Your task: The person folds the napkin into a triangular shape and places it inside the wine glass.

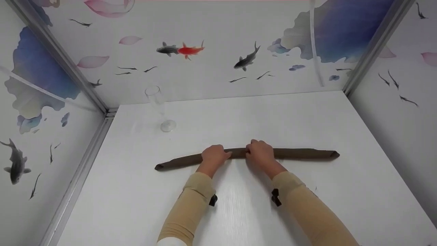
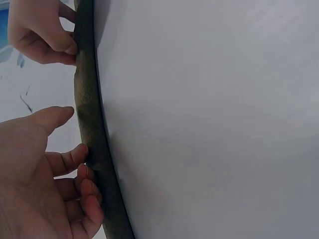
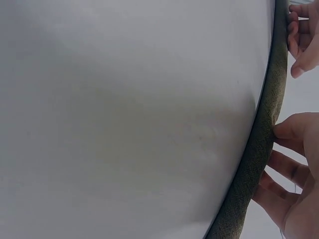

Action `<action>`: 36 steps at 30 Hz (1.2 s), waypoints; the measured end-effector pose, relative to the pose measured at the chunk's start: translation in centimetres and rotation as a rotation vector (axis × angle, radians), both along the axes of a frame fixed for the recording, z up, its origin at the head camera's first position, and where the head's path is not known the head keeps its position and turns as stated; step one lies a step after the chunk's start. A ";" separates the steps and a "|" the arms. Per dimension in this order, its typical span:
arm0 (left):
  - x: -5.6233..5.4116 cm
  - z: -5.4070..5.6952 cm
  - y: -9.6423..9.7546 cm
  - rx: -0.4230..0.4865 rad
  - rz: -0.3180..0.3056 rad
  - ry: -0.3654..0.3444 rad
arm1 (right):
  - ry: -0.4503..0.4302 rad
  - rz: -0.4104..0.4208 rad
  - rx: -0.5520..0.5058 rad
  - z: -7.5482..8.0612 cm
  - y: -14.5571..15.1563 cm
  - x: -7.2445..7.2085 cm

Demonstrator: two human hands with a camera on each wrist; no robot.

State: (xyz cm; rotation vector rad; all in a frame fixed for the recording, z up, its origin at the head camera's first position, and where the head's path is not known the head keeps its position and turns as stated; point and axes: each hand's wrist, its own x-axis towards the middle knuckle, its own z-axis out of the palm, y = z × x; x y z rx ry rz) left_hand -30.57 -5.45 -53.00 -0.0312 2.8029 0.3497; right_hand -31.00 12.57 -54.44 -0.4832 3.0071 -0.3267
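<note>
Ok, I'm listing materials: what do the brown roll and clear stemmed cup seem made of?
The brown roll looks like fabric, matte, its surface slightly fuzzy in the wrist views. The clear stemmed cup could be glass or plastic; it looks smooth, and the background shows through.

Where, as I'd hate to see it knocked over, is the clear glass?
In the head view, the glass stands far left on the table, near the back wall, beyond the brown roll.

Brown cloth (image 1: 238, 153); rolled into long, narrow tube; slightly bowed; lying crosswise on white table (image 1: 211, 119)
</note>
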 end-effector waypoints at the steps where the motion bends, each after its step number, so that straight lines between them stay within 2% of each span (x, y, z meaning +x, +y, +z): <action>1: 0.0 0.0 0.4 0.008 -0.011 -0.004 | -0.005 0.006 0.002 0.1 0.1 0.0; 7: -0.2 -0.1 2.5 0.086 -0.071 0.009 | -0.005 0.045 -0.001 0.2 0.5 -0.3; 13: -0.7 -0.2 3.5 0.150 -0.127 0.100 | 0.010 0.057 -0.045 0.3 0.4 -0.4; 17: -1.0 -0.3 3.6 0.146 -0.135 0.140 | 0.001 0.045 -0.063 0.4 0.3 -0.5; 21: -1.2 -0.7 3.3 0.149 -0.104 0.107 | -0.038 0.023 -0.071 0.5 0.3 -0.7; 25: -1.2 -0.9 3.0 0.147 -0.102 0.085 | -0.103 0.007 -0.052 0.7 0.4 -0.9; 32: -1.3 -0.9 2.9 0.105 -0.155 0.090 | -0.201 0.049 -0.007 1.1 0.4 -1.4; 36: -1.4 -1.0 3.2 0.084 -0.181 0.132 | -0.204 0.043 -0.025 1.1 0.6 -1.7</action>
